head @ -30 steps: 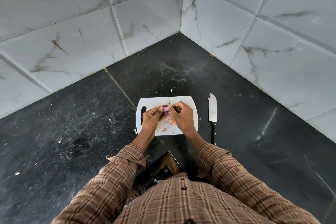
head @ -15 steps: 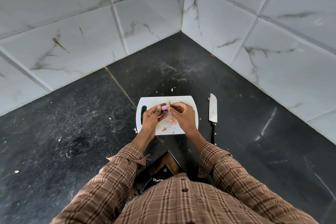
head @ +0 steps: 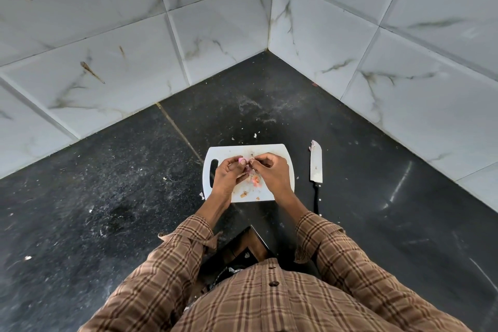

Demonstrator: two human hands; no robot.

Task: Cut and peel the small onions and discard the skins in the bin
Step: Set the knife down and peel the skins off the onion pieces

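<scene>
Left grip (head: 229,175): fingers curled, pinching the small onion (head: 242,161) at its fingertips. Right grip (head: 270,170): fingers curled, pinching at the onion from the opposite side; what it holds is too small to tell. Both grips sit over the white cutting board (head: 269,149) on the dark desk (head: 134,183). Skin scraps (head: 256,180) lie on the board directly below the grips. The knife (head: 316,164) lies on the desk just right of the right grip, apart from the board.

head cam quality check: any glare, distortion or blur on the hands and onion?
Head view: wide-angle bends the wall tiles; glare streaks on the counter right of the knife; light soft, shadows weak; left hand and right hand sharp; onion tiny, mostly hidden.
</scene>
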